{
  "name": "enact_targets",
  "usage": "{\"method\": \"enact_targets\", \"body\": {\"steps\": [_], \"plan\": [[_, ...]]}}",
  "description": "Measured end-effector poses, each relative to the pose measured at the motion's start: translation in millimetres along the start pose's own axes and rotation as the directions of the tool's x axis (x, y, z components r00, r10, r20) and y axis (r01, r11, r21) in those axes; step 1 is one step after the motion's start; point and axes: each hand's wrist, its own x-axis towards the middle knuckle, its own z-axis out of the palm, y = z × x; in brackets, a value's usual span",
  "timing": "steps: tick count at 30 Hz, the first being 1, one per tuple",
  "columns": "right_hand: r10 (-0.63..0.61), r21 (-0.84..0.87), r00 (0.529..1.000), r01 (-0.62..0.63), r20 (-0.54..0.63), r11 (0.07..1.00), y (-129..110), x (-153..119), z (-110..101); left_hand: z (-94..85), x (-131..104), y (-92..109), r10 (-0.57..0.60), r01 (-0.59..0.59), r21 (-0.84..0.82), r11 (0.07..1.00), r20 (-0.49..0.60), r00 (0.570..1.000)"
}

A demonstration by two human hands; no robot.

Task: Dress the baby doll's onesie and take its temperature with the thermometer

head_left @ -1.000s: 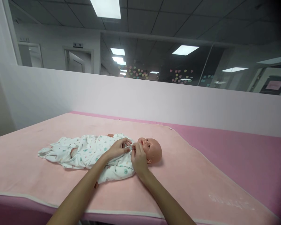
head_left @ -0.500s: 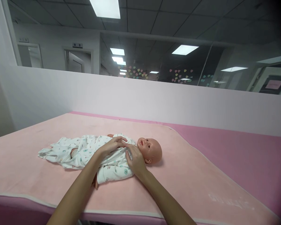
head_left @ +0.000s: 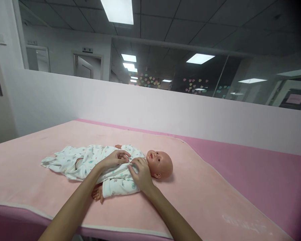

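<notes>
Bald plastic baby doll lies face up on peach cloth mat, head toward R side of view, legs toward L. It wears white long-sleeved outfit w/ small green and dark prints. L hand is on outfit's chest, fingers curled; R hand is beside it, nr doll's neck, fingers bent at the cloth. Can't tell if either hand grips fabric.

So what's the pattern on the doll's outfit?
White outfit with small green and brownish prints, clearest in the head view.
</notes>
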Motion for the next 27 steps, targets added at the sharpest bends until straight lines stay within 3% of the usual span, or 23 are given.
{"method": "enact_targets", "body": {"steps": [4,7,15,23,27], "plan": [[0.036,-0.029,0.999,-0.035,0.026,0.999,-1,13,11,-0.7,0,0,0.023,-0.024,-0.028,0.999,-0.023,0.999],[0.077,0.007,0.997,-0.078,0.016,0.997,1,20,18,-0.9,1,-1,-0.031,0.02,-0.133,0.991,-0.082,0.996],[0.087,0.084,0.995,-0.083,-0.047,0.993,3,16,18,0.6,4,-7,-0.065,0.028,-0.206,0.978,-0.175,0.982],[0.094,0.055,0.993,-0.09,-0.073,0.994,2,10,19,4.7,0,4,0.052,-0.052,0.005,0.999,-0.124,0.991],[0.105,0.048,0.992,-0.101,-0.073,0.994,2,9,20,3.7,-1,6,0.035,-0.029,0.094,0.995,-0.065,0.997]]}}
